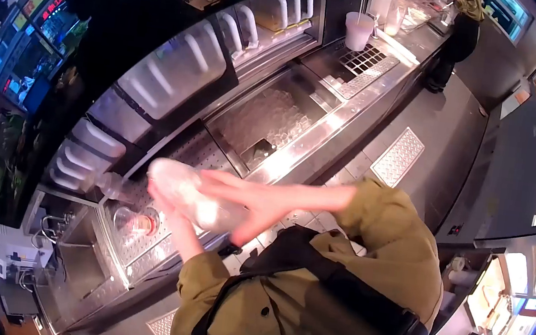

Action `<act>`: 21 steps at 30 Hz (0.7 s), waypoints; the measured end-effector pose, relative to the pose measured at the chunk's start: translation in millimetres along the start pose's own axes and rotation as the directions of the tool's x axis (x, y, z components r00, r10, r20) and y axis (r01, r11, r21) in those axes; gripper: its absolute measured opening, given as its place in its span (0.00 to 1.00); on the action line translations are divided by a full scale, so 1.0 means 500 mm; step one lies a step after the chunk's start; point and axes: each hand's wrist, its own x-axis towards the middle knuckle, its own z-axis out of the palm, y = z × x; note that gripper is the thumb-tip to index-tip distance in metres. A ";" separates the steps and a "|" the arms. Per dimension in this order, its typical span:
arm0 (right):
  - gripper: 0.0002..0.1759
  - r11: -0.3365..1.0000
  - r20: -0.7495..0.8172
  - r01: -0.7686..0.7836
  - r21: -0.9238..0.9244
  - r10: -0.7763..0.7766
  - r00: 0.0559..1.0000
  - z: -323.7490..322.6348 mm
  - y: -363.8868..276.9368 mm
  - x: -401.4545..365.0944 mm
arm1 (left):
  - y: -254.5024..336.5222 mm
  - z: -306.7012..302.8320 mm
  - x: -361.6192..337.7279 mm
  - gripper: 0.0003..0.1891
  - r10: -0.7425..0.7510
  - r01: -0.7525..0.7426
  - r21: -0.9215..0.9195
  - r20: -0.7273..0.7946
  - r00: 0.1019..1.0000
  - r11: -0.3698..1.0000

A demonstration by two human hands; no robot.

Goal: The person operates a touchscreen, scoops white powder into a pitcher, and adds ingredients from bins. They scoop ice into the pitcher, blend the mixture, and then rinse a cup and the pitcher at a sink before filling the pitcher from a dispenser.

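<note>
A pale, translucent shaker (176, 176) is tilted between my two hands above the perforated steel counter, smeared by motion. My left hand (172, 209) grips it from below and the left, with the fingers partly hidden behind it. Across its upper right side lies my right hand (234, 193), fingers wrapped along it. What is inside the shaker cannot be made out. Below and left of my left hand, a clear cup (135, 221) with some reddish colour stands on the perforated counter (158, 248).
Ahead is an ice bin (267, 117) with a scoop-like dark piece in it. Lidded containers with white handles (245, 27) line the back. A large white cup (358, 31) stands by a drain grate (368, 62). Another person (461, 37) is at the far end.
</note>
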 end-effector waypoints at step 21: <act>0.29 0.717 -0.332 0.412 -0.562 -0.652 0.682 0.256 -0.340 -0.388 | 0.156 0.263 -0.437 0.31 0.434 -0.460 -0.148 0.659 0.614 0.876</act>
